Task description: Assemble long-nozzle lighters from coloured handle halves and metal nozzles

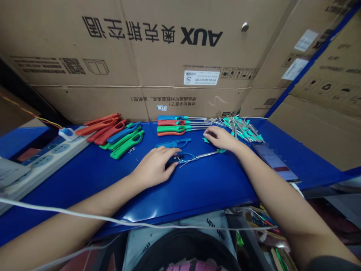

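Note:
My left hand [158, 165] is closed around the blue handle of a long-nosed lighter [187, 156]. Its metal rod reaches right and ends near a green tip [221, 151]; a thin wire hangs beside the rod. A loose blue handle half [173, 143] lies just beyond my fingers. My right hand [220, 137] is curled, and a small green plastic piece [206, 140] shows at its fingertips; the palm hides whatever else is there. Right behind that hand is a heap of metal tubes with green ends [244, 130].
Several lighters with rods [172, 128] lie in a row at the back. Red, blue and green handle shells [113, 131] are piled left, near a power strip [53, 150]. A phone [276, 162] lies right. Cardboard [152, 71] walls the blue table [169, 199]; a white cable [118, 221] crosses in front.

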`<state>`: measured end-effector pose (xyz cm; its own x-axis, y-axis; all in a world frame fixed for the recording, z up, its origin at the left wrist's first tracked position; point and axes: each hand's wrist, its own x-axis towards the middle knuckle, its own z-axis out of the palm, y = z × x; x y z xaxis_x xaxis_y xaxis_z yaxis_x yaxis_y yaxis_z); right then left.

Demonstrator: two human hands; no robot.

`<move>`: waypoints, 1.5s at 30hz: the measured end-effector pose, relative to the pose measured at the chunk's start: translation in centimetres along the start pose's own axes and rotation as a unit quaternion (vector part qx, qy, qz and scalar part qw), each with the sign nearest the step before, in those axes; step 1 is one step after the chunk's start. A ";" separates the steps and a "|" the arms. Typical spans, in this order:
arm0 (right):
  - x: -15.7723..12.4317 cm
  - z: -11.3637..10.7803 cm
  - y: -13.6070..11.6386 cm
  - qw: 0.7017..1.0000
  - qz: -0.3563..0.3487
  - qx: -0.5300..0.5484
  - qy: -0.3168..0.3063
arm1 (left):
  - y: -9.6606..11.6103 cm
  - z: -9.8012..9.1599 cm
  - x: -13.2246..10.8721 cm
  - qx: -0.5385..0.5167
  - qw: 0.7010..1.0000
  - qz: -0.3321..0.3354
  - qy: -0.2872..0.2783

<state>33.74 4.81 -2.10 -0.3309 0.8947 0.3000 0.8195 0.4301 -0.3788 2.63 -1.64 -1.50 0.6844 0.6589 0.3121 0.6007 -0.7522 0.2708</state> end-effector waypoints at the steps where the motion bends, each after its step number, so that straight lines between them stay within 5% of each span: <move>1: 0.0 -0.3 0.0 1.000 0.002 -0.013 0.004 | 0.0 -0.1 0.0 0.002 1.000 -0.006 0.003; 6: -0.3 -1.2 0.0 0.999 0.031 -0.038 0.002 | 0.1 -0.4 0.0 0.004 1.000 -0.017 -0.004; 13: -0.6 -1.6 -0.4 0.994 0.061 -0.016 -0.086 | -0.3 -0.1 0.0 -0.027 0.999 -0.027 -0.002; 20: -0.8 -0.5 -4.5 0.979 -0.108 0.153 -0.085 | -0.9 0.1 0.4 -0.103 0.993 -0.059 0.001; 25: -1.3 0.9 -6.1 0.960 -0.194 0.163 -0.115 | -0.9 -0.2 0.5 -0.094 0.994 -0.063 -0.012; 45: -1.5 2.1 -7.6 0.957 -0.261 0.092 -0.090 | -0.6 -0.3 0.5 -0.108 0.991 -0.075 -0.018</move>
<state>27.00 0.41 -1.53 -0.7617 0.5508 0.3411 0.4296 0.8236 -0.3704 2.53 -0.86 -1.25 0.6107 0.7604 0.2209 0.5978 -0.6256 0.5012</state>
